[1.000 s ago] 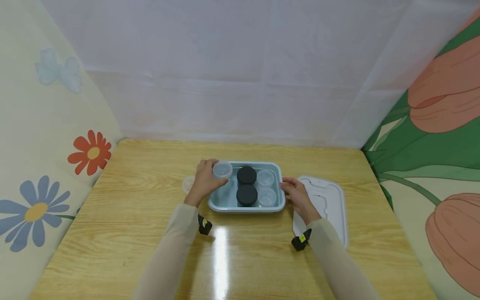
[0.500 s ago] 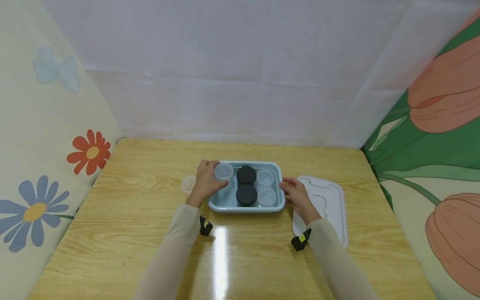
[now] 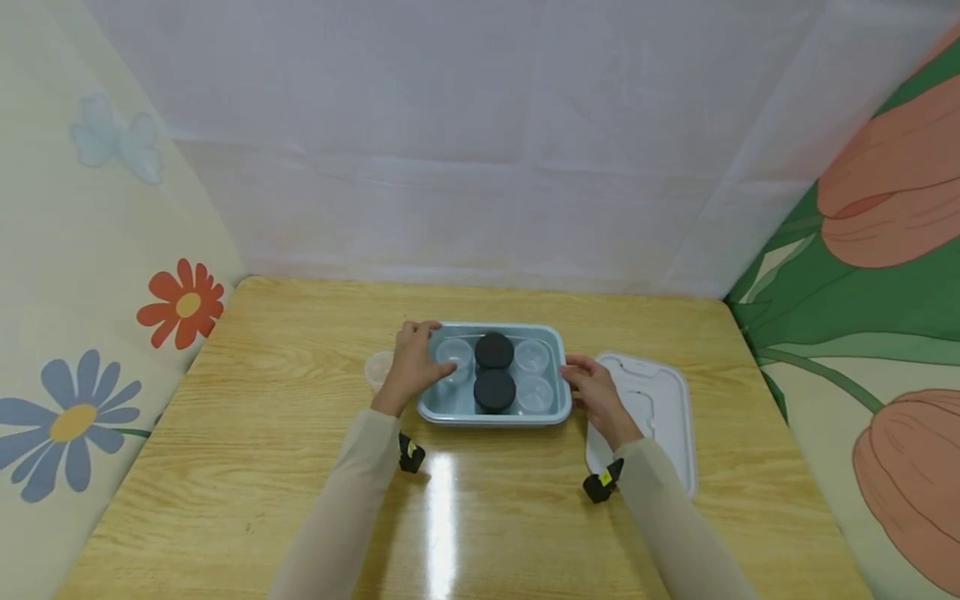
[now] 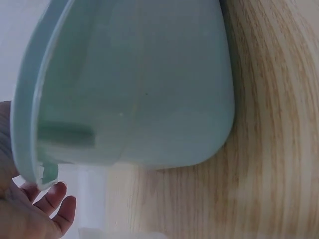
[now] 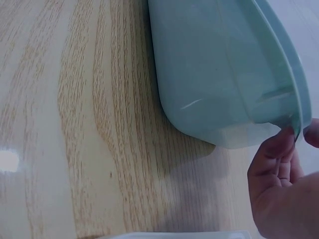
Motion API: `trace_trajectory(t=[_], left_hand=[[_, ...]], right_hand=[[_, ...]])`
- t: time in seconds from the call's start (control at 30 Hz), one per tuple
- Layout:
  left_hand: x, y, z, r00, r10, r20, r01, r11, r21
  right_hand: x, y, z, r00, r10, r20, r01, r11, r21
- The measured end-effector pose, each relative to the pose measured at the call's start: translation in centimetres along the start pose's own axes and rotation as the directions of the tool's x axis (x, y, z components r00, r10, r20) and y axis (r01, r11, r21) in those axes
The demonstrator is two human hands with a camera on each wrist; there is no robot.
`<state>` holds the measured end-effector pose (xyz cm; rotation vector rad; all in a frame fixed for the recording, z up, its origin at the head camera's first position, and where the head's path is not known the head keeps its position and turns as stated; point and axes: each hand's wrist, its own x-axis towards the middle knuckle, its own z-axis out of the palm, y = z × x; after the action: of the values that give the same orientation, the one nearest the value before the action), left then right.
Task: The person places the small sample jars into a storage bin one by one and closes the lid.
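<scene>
A pale blue-green tray [image 3: 491, 416] sits mid-table. It holds two black-lidded jars [image 3: 494, 351] in its middle column and two clear cups [image 3: 532, 356] on its right side. My left hand [image 3: 420, 360] reaches over the tray's left rim and holds another small clear cup [image 3: 455, 353], set low in the back left corner. My right hand [image 3: 576, 377] pinches the tray's right rim. In the right wrist view its fingers [image 5: 271, 157] curl under that rim. The left wrist view shows the tray's outer wall [image 4: 139, 84] and my fingertips [image 4: 52, 206].
A white rectangular lid [image 3: 663, 408] lies flat on the wooden table [image 3: 300, 467], right of the tray and under my right forearm. A small clear round piece [image 3: 374, 367] rests just left of my left hand. Fabric walls close in the back and both sides.
My left hand has lowered the clear cup from above the rim down into the tray's back left corner. The right hand has stayed on the right rim.
</scene>
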<state>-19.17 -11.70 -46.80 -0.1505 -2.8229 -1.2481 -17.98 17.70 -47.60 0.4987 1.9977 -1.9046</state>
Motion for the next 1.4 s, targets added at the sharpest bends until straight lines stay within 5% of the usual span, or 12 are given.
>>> trace_trajectory(t=[0.23, 0.47, 1.4], left_hand=[[-0.3, -0.3, -0.7, 1.000, 0.012, -0.018, -0.013, 0.999, -0.044], [-0.7, -0.6, -1.9, 0.998, -0.059, 0.018, 0.059, 0.998, -0.016], [-3.3, -3.5, -5.1, 0.983, -0.184, 0.009, 0.184, 0.982, -0.047]], right_hand=[[-0.2, 0.1, 0.0, 1.000, -0.002, -0.001, 0.002, 1.000, 0.009], [-0.1, 0.2, -0.2, 1.000, -0.004, 0.004, 0.004, 1.000, 0.007], [0.0, 0.1, -0.1, 1.000, 0.005, 0.019, -0.005, 1.000, 0.005]])
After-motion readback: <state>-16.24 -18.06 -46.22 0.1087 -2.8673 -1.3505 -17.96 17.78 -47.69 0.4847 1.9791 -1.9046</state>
